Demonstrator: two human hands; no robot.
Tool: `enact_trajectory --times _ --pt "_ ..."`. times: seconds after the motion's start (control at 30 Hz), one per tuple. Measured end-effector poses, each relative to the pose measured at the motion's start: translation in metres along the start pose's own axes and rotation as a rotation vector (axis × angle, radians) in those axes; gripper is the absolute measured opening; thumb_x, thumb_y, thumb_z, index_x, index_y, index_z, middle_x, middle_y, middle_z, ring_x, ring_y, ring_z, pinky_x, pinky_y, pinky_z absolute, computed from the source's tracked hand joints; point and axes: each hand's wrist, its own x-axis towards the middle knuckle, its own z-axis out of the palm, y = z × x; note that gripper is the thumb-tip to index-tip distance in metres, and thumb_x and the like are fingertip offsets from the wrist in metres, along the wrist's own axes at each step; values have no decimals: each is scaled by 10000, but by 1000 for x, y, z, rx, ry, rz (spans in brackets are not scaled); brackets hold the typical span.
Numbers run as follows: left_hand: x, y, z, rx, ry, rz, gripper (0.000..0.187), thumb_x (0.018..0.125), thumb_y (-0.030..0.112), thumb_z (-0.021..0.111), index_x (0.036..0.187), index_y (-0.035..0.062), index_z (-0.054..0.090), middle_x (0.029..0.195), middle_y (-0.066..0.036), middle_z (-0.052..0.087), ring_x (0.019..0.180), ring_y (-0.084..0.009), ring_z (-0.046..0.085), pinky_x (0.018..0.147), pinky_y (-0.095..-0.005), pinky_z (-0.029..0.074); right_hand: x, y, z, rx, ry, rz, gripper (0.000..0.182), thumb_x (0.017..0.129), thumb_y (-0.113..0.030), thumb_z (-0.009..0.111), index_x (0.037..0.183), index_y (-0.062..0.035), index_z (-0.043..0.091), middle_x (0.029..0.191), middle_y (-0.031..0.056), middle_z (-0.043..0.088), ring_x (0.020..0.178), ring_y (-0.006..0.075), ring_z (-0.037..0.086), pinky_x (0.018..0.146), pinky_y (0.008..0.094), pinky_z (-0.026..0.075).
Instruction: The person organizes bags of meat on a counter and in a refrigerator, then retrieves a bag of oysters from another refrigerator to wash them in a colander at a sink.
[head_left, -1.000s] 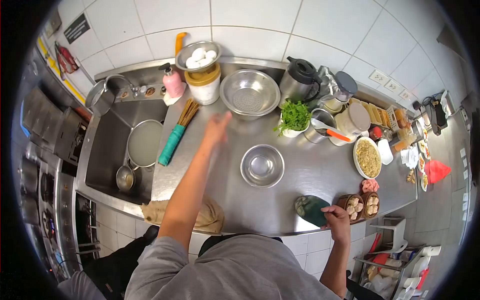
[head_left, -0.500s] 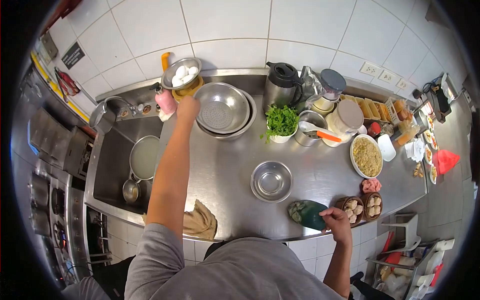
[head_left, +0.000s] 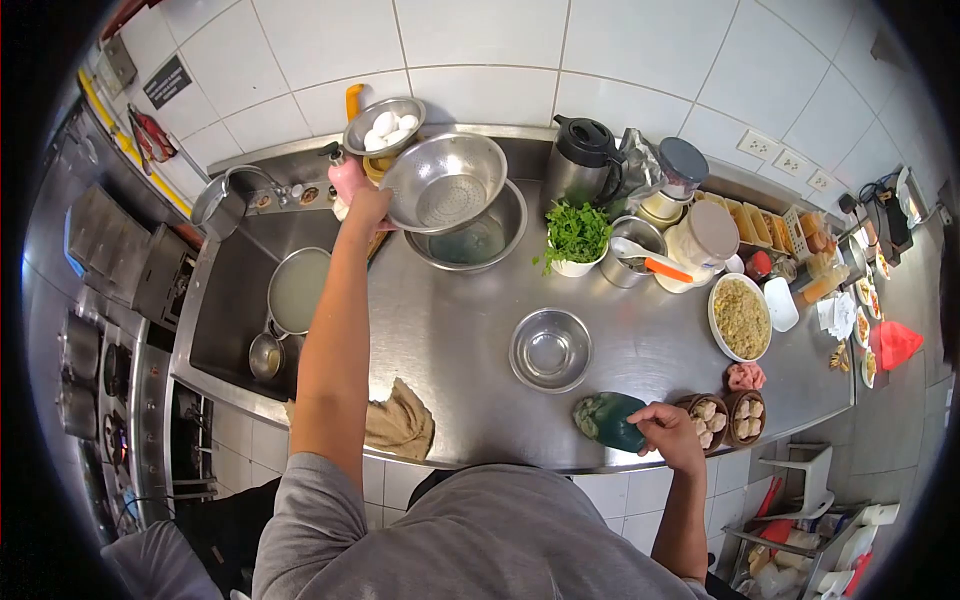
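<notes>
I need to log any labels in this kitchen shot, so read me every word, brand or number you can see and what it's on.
Black sign on the wall tiles, upper left: white lettering, too small and blurred to read.
Pink bottle by the left hand: no readable label.
Nothing else shows legible text.

Nothing here is actually readable, honestly. There's a small black sign [head_left: 167, 82] on the white wall tile up at the far left with a couple of lines of pale lettering, but it's way too tiny and warped by the lens to make out a single word. The pink bottle [head_left: 345, 180] by the sink, the lidded tubs and the little jars [head_left: 812, 262] over on the right might carry labels, but any print on them is just a blur, and no brand, number or other sign shows anywhere on the counter.
</notes>
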Motion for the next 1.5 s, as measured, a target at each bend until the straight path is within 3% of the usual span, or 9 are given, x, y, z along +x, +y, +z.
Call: enact_trajectory --times 0.17,0.3,0.43,0.77,1.03,1.17,1.27,1.33,1.5 --pt "-16 -26 26 271 -27 33 364 828 128 590 1083 -130 567 856 -180 669 661 -280 683 520 -395 595 -1 -9 18 -71 -68 -84 167 885 31 540 920 9 703 833 46 615 640 117 644 551 230 564" --pt "-47 -36 38 513 103 160 522 782 164 616 1248 -33 485 871 -234 679 614 -292 676 579 -385 558 -4 -60 32 -278 -245 -86 214 854 60 516 920 8 713 859 57 567 688 124 652 622 229 577" --pt "-83 -39 36 406 76 94 520 776 166 621 1244 11 455 894 -257 673 629 -332 682 594 -414 555 -7 -116 39 -320 -375 -60 199 863 58 541 933 -1 718 856 51 572 656 114 618 629 243 592" --pt "-141 -71 3 270 -34 43 421 819 184 592 1073 -150 568 852 -283 658 564 -327 681 479 -382 562 71 -243 113 -368 -385 -276 135 885 18 561 921 25 691 814 35 593 570 91 556 606 273 595" --pt "-169 -76 -1 339 -62 9 390 826 189 572 1007 -155 597 775 -273 656 539 -331 673 484 -393 560 207 -124 186 -727 -516 -973 180 848 28 578 895 -71 720 885 71 576 795 199 611 702 322 527" --pt "-167 -86 -2 267 0 -16 355 825 200 580 940 -134 611 769 -275 653 561 -341 672 523 -407 554 205 -94 187 -771 -592 -799 116 827 0 624 861 -64 715 915 96 586 816 260 622 731 358 501" --pt "-165 -91 -4 443 50 43 332 814 223 607 910 -94 623 824 -266 666 702 -373 680 643 -435 552 212 -95 169 -708 -402 -856 118 841 -35 640 923 -85 707 967 119 600 836 266 629 752 351 513" --pt "-166 -90 0 580 97 130 320 806 238 623 891 -71 629 853 -259 672 784 -389 677 710 -449 544 222 -95 159 -595 31 -630 295 835 -130 685 1123 -75 648 1109 176 609 968 324 624 867 373 502" --pt "-184 -58 7 623 178 96 299 779 249 648 832 -44 630 869 -273 654 878 -418 640 782 -487 498 278 -53 148 -770 131 -467 729 754 -286 776 1328 35 461 1352 276 495 1287 404 448 1076 423 363"
